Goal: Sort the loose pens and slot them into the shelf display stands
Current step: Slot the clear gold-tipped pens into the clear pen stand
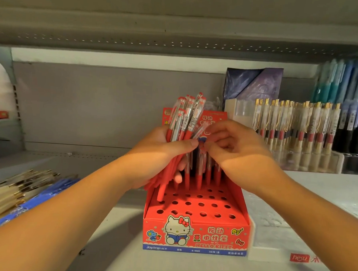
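A red Hello Kitty display stand point(196, 231) with rows of round holes sits on the shelf in the middle. Above its back rows my left hand point(162, 153) grips a bundle of red pens point(185, 119), clicker ends up. My right hand point(233, 146) pinches one pen point(201, 129) at the right edge of the bundle, fingertips meeting the left thumb. A few red pens point(203, 174) stand in the stand's back holes, partly hidden by my hands. The front rows of holes hold nothing.
Loose gold-clip and blue pens point(23, 195) lie piled at the left. Clear stands of gold-clip pens point(294, 129) and blue and black pens point(353, 115) fill the right. A white box point(275, 252) sits beside the red stand. A dark purple package point(253, 85) leans behind.
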A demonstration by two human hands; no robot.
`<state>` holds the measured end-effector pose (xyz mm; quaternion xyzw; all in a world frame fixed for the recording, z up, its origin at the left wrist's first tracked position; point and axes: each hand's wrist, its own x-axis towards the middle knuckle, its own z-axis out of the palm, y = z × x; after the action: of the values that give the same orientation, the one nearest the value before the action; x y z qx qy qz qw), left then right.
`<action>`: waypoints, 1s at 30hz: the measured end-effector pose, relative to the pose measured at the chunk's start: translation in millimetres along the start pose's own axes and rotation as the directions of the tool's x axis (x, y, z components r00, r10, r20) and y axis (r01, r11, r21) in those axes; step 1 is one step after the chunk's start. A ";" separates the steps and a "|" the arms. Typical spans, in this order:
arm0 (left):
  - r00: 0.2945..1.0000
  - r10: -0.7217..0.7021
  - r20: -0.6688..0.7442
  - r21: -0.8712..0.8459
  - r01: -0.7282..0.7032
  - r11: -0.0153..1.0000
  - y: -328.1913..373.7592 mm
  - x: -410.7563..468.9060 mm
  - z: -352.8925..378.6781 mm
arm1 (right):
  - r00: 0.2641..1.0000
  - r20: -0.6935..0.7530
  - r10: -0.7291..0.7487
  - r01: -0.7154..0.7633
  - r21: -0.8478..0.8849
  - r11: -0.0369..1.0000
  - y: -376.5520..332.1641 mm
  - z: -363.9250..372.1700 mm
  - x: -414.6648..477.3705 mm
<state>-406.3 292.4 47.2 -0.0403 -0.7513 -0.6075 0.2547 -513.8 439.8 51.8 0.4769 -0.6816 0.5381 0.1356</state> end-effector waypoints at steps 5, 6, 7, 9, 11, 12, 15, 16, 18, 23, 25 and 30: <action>0.999 -0.014 0.033 -0.007 0.014 1.000 2.3 -1.2 3.2 | 0.999 0.012 0.052 -0.052 0.466 0.883 -11.3 -0.3 -2.8; 0.999 -0.015 0.044 -0.012 0.016 1.000 2.6 -1.6 3.6 | 0.997 0.024 0.074 -0.076 0.499 0.863 -12.0 -0.9 -3.2; 0.998 -0.016 0.056 -0.015 0.016 1.000 2.8 -1.6 3.7 | 0.995 0.036 0.094 -0.099 0.517 0.850 -12.1 -0.8 -2.9; 0.998 -0.014 0.066 -0.012 0.015 1.000 2.6 -2.4 3.9 | 0.991 0.050 0.127 -0.134 0.515 0.847 -10.7 -0.5 -2.3; 0.998 -0.010 0.060 -0.025 0.011 1.000 2.7 -2.9 5.1 | 0.989 0.046 0.141 -0.144 0.537 0.831 -9.5 -0.9 -1.7; 0.998 -0.009 0.058 -0.040 0.011 0.999 3.1 -2.7 6.0 | 0.989 0.040 0.140 -0.138 0.560 0.817 -9.5 -1.5 -1.4; 0.999 0.004 0.053 -0.073 0.000 0.997 5.1 -1.6 4.9 | 0.991 0.013 0.136 -0.116 0.616 0.779 -10.6 -1.6 -1.7; 0.999 0.005 0.044 -0.067 -0.002 0.998 5.0 -1.1 3.7 | 0.989 0.006 0.145 -0.116 0.631 0.767 -10.9 -1.5 -1.8; 1.000 -0.003 0.015 -0.047 0.004 0.999 5.2 -0.2 1.9 | 0.986 -0.011 0.165 -0.116 0.664 0.739 -11.5 -2.3 -1.1; 0.999 0.009 -0.046 -0.028 -0.010 1.000 6.7 0.2 -1.4 | 0.980 -0.117 0.160 -0.035 0.692 0.721 -15.4 -9.6 1.9; 0.998 0.019 -0.051 -0.012 -0.020 1.000 8.3 0.5 -2.4 | 0.967 -0.190 0.170 -0.004 0.656 0.754 -15.9 -13.8 5.7; 0.999 0.024 -0.045 0.118 -0.018 0.993 3.4 1.5 -4.4 | 0.950 -0.301 -0.082 0.138 0.170 0.976 -5.9 -20.9 9.8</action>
<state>-404.8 288.8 51.5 -0.0190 -0.7791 -0.5604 0.2803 -520.9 453.0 70.3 0.4404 -0.5722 0.6563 0.2189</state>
